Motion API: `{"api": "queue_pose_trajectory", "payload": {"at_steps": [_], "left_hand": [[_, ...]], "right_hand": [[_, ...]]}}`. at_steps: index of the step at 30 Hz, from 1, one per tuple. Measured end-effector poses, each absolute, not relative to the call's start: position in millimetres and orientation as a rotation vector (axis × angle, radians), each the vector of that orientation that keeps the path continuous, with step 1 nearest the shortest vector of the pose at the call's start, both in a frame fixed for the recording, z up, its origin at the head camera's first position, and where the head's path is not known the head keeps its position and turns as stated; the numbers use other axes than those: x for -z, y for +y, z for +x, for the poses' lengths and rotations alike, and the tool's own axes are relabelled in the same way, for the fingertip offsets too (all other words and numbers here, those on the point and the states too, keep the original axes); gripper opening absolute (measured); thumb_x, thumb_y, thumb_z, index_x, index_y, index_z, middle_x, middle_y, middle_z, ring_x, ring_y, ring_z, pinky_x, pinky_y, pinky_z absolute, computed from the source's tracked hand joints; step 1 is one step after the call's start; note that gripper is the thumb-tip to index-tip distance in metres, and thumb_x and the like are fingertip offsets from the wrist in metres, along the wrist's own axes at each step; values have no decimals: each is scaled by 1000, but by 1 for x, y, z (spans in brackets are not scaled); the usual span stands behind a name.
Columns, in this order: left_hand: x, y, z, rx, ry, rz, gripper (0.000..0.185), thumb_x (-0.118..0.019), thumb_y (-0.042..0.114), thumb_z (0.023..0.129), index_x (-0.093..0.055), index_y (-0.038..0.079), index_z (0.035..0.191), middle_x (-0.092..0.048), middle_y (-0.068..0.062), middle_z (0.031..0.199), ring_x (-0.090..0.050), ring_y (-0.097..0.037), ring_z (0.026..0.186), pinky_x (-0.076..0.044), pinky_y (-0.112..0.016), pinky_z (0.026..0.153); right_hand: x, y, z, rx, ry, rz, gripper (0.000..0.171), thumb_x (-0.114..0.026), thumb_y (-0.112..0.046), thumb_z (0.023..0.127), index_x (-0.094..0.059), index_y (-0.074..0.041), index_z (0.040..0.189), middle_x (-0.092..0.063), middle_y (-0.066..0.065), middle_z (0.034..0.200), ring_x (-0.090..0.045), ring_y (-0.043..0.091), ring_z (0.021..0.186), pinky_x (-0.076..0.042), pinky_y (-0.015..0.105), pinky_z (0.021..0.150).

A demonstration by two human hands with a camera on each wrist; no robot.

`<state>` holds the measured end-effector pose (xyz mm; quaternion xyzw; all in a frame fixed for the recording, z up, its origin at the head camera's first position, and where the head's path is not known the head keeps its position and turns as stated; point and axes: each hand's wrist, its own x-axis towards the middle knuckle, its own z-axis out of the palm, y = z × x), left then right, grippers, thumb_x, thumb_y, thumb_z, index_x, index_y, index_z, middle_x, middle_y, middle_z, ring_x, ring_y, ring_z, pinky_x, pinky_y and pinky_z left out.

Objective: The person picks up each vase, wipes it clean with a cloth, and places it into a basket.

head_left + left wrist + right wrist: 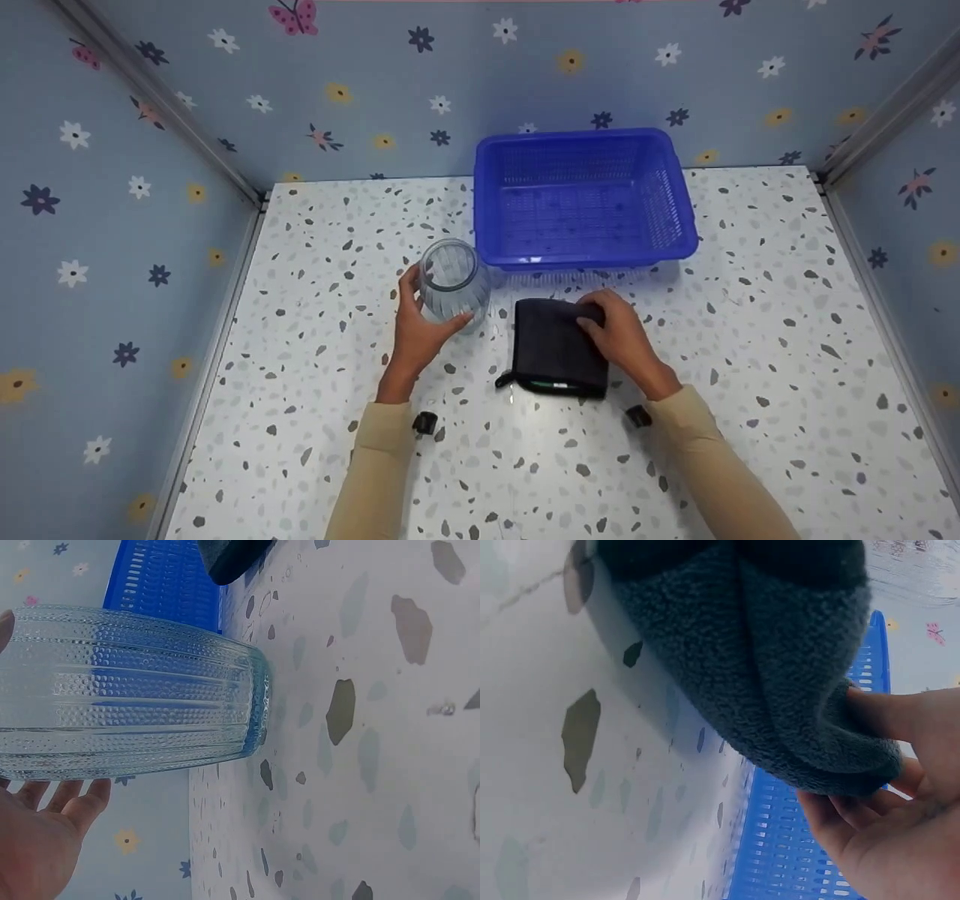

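A clear ribbed glass jar (454, 289) stands mouth up, left of the basket's near corner. My left hand (421, 330) holds it from the left, thumb on the near side and fingers round the far side. Dotted bands run along the jar's wall (142, 694) in the left wrist view, its base close to the tabletop. To the right is a dark, squarish piece of fuzzy cloth (559, 345) with a small loop at its near left corner. My right hand (619, 334) pinches its far right edge. The right wrist view shows the cloth (742, 667) bent between thumb and fingers.
A blue plastic basket (585, 264) with slotted walls stands behind the cloth, against the back wall. The speckled white tabletop (300, 420) is bounded by flower-patterned panels (495, 82) at the back and both sides. Small black pieces (424, 422) sit beside both wrists.
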<state>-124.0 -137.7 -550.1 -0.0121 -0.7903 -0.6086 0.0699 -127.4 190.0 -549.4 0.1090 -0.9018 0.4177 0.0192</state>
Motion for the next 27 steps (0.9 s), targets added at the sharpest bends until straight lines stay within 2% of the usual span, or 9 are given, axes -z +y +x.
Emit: {"api": "queue_pose_trajectory", "payload": {"at_steps": [8,13,18,22,27], "left_hand": [[549,-130,-121,1813,-2412,-81,111,-96,24,78,-26,9,162,-36,-16,165,-36,-33,150,-30,-50,126],[549,-127,-118,1826,-2421,-85,112,-97,23,77,-26,9,162,-35,-15,165,-35,-32,151,-30,-49,126],[548,-124,-115,1845,-2422,-99,111,-97,23,76,-28,11,162,-37,-14,164,-36,-32,151,-30,-51,125],[549,-121,-113,1839,-2438,-123,110,-97,24,77,-28,11,162,-36,-16,164,-36,-33,151,-31,-51,125],[548,-117,-111,1829,-2440,-173,109,-96,22,78,-27,8,161,-36,-21,163,-38,-37,149,-35,-51,123]], "right_hand": [[517,193,-118,-1296,-2603,490,15,-73,11,94,-74,1,105,-68,17,107,-66,34,105,-52,51,96],[499,196,-113,-1353,-2524,641,18,-69,14,95,-75,-1,104,-67,13,111,-66,27,108,-53,34,96],[490,197,-110,-1375,-2440,758,21,-69,16,93,-74,1,106,-67,13,115,-66,28,109,-50,21,97],[487,194,-111,-1375,-2398,789,22,-71,17,92,-74,1,106,-68,14,115,-66,30,110,-49,20,98],[484,185,-115,-1384,-2344,801,22,-72,17,91,-75,0,105,-68,15,114,-64,30,111,-48,24,101]]}}
